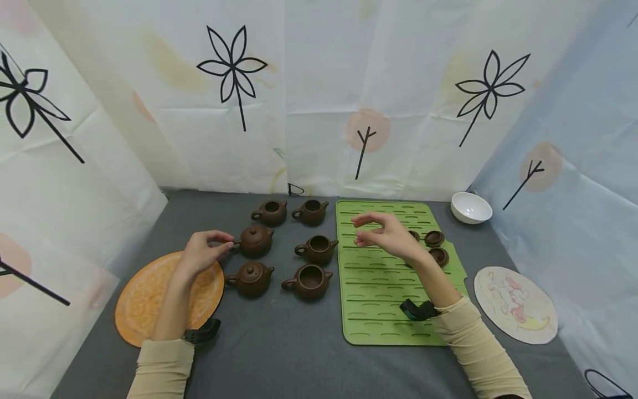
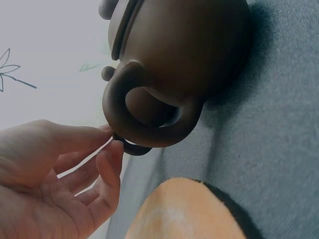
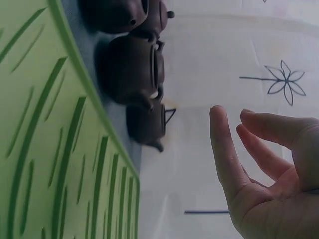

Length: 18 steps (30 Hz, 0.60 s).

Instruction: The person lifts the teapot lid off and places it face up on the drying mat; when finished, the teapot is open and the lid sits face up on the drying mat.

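Observation:
My left hand [image 1: 205,252] pinches the handle of a lidded brown teapot [image 1: 256,241] between thumb and fingertips. A second lidded teapot [image 1: 252,280] stands just in front of it and fills much of the left wrist view. To their right and behind are several lidless teapots, among them a near one [image 1: 310,284] and a middle one [image 1: 319,250]. Over the green mat [image 1: 369,310], my right hand [image 1: 389,235] hovers with fingers loosely bent and nothing between them. Small brown lids, such as one [image 1: 438,257], lie on the mat, partly hidden by the right forearm.
An orange round mat [image 1: 144,293] lies at the left beneath the left forearm. A white bowl [image 1: 471,208] stands at the back right, with a round pale mat [image 1: 515,305] in front of it. Patterned cloth walls [image 1: 319,100] enclose the grey table [image 1: 279,354].

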{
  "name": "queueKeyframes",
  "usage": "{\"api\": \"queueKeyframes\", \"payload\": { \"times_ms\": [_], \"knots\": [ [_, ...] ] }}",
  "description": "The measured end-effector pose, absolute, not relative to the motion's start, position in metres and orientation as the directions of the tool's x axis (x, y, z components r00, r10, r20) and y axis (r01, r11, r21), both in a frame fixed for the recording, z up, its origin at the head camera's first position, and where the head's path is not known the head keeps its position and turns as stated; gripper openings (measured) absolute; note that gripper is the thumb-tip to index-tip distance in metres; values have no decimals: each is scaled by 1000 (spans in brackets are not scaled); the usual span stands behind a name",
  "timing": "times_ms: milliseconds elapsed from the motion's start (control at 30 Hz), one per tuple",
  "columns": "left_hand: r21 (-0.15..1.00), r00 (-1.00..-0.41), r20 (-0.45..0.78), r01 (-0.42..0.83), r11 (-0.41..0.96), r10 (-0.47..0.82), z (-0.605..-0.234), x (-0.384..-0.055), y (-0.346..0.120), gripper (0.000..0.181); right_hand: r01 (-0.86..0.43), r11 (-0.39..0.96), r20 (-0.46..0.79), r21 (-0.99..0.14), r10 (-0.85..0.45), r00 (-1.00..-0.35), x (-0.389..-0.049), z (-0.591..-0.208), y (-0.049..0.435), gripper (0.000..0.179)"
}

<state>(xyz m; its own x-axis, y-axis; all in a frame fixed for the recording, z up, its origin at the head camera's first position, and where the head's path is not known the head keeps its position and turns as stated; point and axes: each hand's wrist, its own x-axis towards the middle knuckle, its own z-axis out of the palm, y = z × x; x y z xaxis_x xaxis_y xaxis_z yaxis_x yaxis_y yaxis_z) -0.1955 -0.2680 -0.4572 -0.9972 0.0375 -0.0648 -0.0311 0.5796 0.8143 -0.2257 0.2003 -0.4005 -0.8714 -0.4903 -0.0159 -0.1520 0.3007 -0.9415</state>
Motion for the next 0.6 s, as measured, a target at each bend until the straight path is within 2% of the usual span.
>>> {"api": "queueKeyframes", "payload": {
  "times_ms": [367, 600],
  "knots": [
    [823, -997, -76, -58, 565, 8, -462, -195, -262, 27, -163, 222, 9, -961, -567, -824, -242, -388, 137, 35],
    [827, -997, -79, -68, 558, -3, -463, -194, -262, 28, -122, 171, -9, -978, -614, -790, -255, -386, 96, 32]
  ]
}}
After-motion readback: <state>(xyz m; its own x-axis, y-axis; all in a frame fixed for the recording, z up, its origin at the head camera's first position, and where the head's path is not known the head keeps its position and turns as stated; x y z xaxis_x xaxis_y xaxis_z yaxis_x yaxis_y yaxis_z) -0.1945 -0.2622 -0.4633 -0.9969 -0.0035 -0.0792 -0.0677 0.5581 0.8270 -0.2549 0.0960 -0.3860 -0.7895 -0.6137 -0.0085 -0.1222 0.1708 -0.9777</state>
